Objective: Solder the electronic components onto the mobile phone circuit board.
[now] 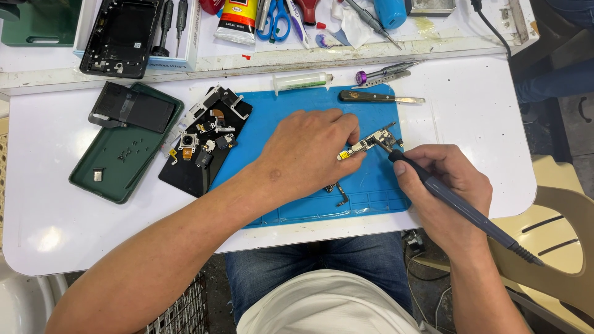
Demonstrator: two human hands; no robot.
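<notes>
A small phone circuit board [373, 143] lies on a blue work mat [297, 198]. My left hand [306, 154] presses down on the mat and pins the board's near end with its fingertips. My right hand [448, 185] grips a dark grey pen-shaped soldering iron [458, 204] like a pencil, its tip touching the board's right side. The iron's cable runs off past my wrist to the lower right. Two small metal parts [339, 193] lie on the mat just below my left hand.
Left of the mat lie a black phone panel with several loose small parts [204, 145] and a green back cover [124, 154] with a black battery [133, 108]. A syringe [302, 81], a wood-handled tool [378, 97] and tweezers [385, 74] rest behind. A cluttered tray stands at the back.
</notes>
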